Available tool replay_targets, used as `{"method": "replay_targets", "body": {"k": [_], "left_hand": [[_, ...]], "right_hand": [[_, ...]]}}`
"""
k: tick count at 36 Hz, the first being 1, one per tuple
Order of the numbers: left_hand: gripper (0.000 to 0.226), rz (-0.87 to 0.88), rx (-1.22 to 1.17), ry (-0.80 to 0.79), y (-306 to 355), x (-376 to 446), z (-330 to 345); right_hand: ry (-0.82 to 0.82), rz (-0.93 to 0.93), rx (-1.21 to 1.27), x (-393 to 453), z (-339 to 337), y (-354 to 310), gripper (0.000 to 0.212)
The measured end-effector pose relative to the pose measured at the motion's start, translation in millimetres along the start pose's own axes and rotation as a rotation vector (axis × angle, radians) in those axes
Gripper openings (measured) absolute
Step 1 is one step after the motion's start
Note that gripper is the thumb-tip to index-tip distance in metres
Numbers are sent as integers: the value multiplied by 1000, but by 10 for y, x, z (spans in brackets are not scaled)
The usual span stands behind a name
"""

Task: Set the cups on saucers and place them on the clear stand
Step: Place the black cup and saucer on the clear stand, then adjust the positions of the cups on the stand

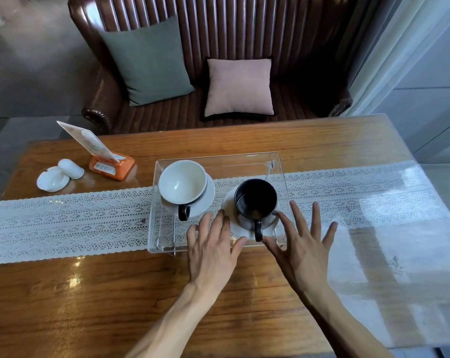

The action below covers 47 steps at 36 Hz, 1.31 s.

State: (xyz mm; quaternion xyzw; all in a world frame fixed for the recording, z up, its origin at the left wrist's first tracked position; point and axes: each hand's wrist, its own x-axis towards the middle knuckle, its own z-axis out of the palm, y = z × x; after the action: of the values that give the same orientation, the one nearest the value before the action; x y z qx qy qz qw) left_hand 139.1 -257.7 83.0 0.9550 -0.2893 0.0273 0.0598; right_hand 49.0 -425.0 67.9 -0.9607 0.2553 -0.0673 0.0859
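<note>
A clear acrylic stand [247, 157] sits mid-table on a lace runner. On its left part a white-lined cup [182, 182] with a black handle rests on a white saucer [208, 196]. On its right part a black cup [256, 198] stands on another white saucer [240, 228], handle toward me. My left hand [213, 248] hovers at that saucer's near left edge, fingers spread, holding nothing. My right hand [305, 246] is spread at the stand's near right corner, fingertips close to the black cup, holding nothing.
An orange holder [111, 165] with a menu card and a white ashtray-like dish [53, 179] stand at the far left of the wooden table [115, 293]. A brown sofa with a green cushion [149, 60] and a pink cushion [239, 86] lies beyond the far edge.
</note>
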Motion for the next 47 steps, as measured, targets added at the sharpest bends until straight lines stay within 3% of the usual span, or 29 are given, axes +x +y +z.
{"method": "replay_targets", "body": {"k": [10,39,47], "left_hand": [[59,9,76,12,30,192,-28],[65,-60,-88,-23,70,514,55],[65,-62,-154,4,66,453,55]], "right_hand": [[-38,17,55,213,-2,-3,74],[-97,82,135,574,-41,-14,69],[-137,74,303,501,-103,-5,68]]}}
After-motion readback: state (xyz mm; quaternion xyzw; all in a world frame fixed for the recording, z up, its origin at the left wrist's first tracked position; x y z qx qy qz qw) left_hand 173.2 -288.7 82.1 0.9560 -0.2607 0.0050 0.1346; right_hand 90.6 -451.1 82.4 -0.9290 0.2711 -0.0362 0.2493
